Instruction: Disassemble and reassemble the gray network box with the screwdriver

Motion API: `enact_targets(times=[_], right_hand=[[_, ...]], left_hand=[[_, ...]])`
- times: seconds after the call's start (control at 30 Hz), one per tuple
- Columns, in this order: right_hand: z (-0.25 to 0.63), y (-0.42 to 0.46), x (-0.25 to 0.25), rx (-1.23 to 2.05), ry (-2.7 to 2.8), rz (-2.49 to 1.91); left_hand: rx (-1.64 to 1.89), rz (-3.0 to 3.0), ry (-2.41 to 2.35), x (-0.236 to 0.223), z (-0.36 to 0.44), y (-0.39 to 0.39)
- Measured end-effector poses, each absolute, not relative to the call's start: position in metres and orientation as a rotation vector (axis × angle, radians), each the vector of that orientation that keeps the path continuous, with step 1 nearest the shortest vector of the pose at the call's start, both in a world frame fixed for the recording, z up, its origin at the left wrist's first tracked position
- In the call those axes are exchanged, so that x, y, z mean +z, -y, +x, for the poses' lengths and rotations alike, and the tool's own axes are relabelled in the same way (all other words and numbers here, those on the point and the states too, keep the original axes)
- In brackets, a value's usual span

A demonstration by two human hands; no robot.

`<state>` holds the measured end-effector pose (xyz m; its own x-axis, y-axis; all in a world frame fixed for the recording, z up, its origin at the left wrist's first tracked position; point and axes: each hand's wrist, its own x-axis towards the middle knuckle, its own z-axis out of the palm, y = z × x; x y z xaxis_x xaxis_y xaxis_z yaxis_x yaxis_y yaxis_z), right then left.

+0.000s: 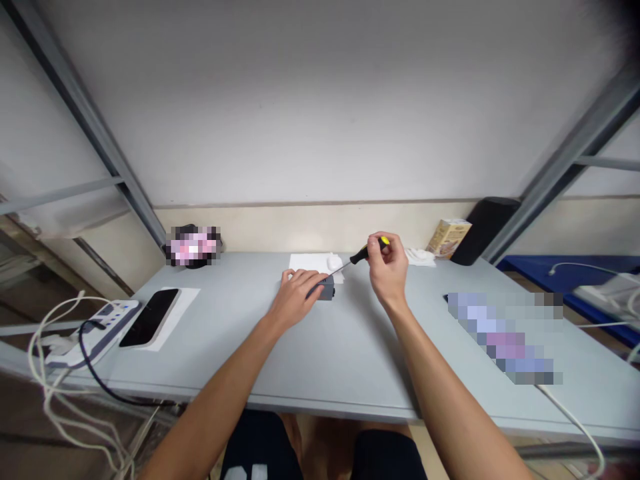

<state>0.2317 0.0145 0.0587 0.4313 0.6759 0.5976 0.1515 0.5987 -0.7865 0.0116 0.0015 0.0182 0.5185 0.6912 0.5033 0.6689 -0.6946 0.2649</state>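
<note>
Near the middle of the table, my left hand (pixel 296 297) is closed over a small dark grey box (pixel 327 289), pressing it to the tabletop. Part of the box is hidden under the fingers. My right hand (pixel 389 267) grips a screwdriver (pixel 359 256) by its black and yellow handle. The screwdriver slants down to the left, and its thin shaft reaches the top of the box close to my left fingers. Whether its tip sits in a screw is too small to tell. Behind the box lie a white paper (pixel 306 261) and a small white object (pixel 333 262).
On the left are a phone (pixel 151 317) on paper and a power strip (pixel 107 331) with tangled cables. A carton (pixel 449 238) and a black cylinder (pixel 485 230) stand at the back right. Blurred items lie at the back left and right. A wall closes off the far edge.
</note>
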Motion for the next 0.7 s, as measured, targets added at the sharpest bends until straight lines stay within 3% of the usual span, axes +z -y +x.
enact_targets(times=[0.37,0.7], right_hand=[[0.234,-0.012,0.061,0.692,1.159,-0.787],[0.240,-0.034,0.042,0.674,0.719,-0.930]], left_hand=[[0.854,2.756,-1.254,0.024,0.014,0.001],[0.880,2.794,-1.205,0.025,0.014,0.009]])
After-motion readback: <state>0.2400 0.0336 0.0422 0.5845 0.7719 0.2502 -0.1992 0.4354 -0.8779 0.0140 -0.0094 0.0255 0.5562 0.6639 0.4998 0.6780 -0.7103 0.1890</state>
